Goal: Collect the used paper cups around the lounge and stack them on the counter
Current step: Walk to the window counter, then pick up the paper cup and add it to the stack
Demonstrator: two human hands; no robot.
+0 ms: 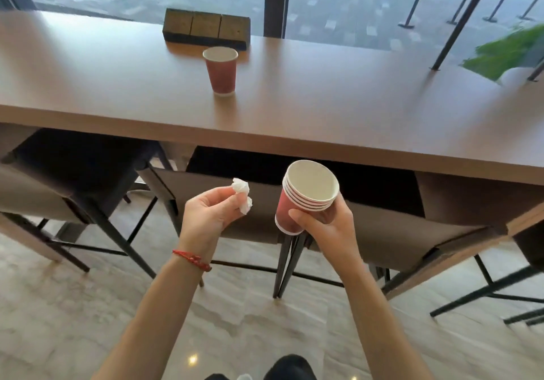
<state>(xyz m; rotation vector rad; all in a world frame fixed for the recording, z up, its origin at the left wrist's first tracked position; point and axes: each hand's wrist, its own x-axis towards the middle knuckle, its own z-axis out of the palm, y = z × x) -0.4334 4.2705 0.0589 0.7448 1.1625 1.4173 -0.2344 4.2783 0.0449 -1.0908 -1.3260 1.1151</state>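
Right hand [323, 226] grips cup stack [306, 197] (no print legible); left hand [209, 211] pinches tissue [243, 192]

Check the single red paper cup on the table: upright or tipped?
Upright. The single red paper cup stands on its base on the brown wooden table, open white rim facing up. Contents cannot be told.

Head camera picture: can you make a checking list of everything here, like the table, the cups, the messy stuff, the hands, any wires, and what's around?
Surface: brown counter, bare where seen.
Job's things: one red paper cup upright on the counter; nested stack of cups, tilted, below the counter's near edge.
Clutter: crumpled white tissue; wooden block behind the lone cup.
Hands: left hand pinches the tissue; right hand grips the stack.
Cables: nothing seen.
Surroundings: chairs tucked under the counter, window behind, green plant at right, pale floor.
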